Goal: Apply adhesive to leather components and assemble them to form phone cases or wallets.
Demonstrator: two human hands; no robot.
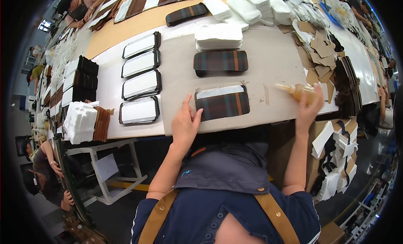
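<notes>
A dark plaid fabric piece (222, 104) with an orange stripe lies flat before me, a white strip along its far edge. My left hand (186, 123) rests at its left edge, index finger stretched out and thumb apart, gripping nothing. To the right, my right hand (310, 107) is wrapped round an amber squeeze bottle (303, 93). The bottle is tilted on its side above the table, its pale nozzle pointing left, and is slightly blurred. Just beyond the fabric piece lies a stack of matching plaid pieces (220, 62), with a stack of white pads (218, 36) behind it.
Four-sided dark-edged white panels (140, 112) form a column on the left. Nearer the left edge stand white (79, 122) and brown stacks (102, 124). Cardboard scraps (323, 55) lie at the right. A box of offcuts (336, 156) stands below. Other people work around the table.
</notes>
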